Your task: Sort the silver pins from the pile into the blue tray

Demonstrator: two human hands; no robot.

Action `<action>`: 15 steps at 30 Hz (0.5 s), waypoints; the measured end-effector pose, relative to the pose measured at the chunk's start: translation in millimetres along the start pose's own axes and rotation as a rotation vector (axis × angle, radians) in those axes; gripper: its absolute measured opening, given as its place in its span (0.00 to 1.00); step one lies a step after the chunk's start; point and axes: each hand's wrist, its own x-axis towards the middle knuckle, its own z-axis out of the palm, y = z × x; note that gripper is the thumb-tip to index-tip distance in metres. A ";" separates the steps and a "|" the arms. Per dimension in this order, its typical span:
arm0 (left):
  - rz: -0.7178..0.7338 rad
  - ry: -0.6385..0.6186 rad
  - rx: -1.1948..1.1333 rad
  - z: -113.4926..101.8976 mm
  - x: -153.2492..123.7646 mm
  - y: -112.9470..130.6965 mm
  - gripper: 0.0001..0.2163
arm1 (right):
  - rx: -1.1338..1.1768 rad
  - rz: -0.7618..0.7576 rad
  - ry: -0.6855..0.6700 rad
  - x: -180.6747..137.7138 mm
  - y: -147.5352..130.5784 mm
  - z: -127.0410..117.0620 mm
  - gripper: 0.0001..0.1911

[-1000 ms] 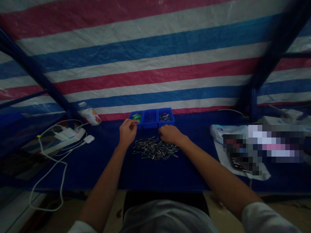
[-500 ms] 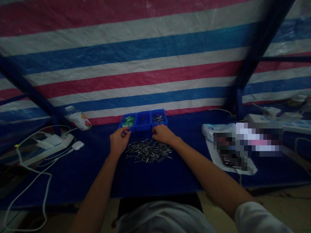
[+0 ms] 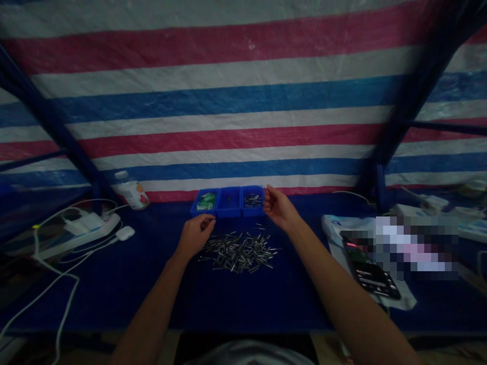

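Note:
A pile of several small metal pins [image 3: 239, 249] lies on the blue table cover. Behind it stand three small blue bins: the left bin [image 3: 206, 201] holds green pieces, the middle bin [image 3: 229, 201] looks almost bare, the right bin [image 3: 253, 200] holds metal pins. My left hand [image 3: 196, 234] rests at the pile's left edge, below the left bin, with fingers curled in a pinch. My right hand [image 3: 277, 207] is raised beside the right bin, fingers pinched on a thin metal pin whose tip shows at the bin's rim.
A drink bottle [image 3: 131, 191] lies at the back left. A white power strip [image 3: 81, 225] with cables and a small white puck sits at the left. A phone [image 3: 371, 274] lies on a white bag at the right. Blue frame posts stand at both sides against the striped tarp.
My right hand has lifted off the pile and moved up and right, beside the right bin. My left hand has slid down from the left bin to the pile's edge.

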 end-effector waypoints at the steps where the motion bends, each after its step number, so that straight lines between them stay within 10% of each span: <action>1: -0.003 0.000 -0.003 -0.4 -0.3 0.1 0.10 | 0.025 0.014 0.032 1.7 -0.2 -3.7 0.14; 9: -0.112 0.069 -0.030 -2.1 -5.1 -6.1 0.11 | -0.234 -0.007 0.152 3.0 22.0 -14.1 0.19; 15: -0.195 0.143 0.004 -0.9 -6.8 -14.8 0.11 | -0.896 -0.140 0.136 -5.3 15.1 -13.7 0.23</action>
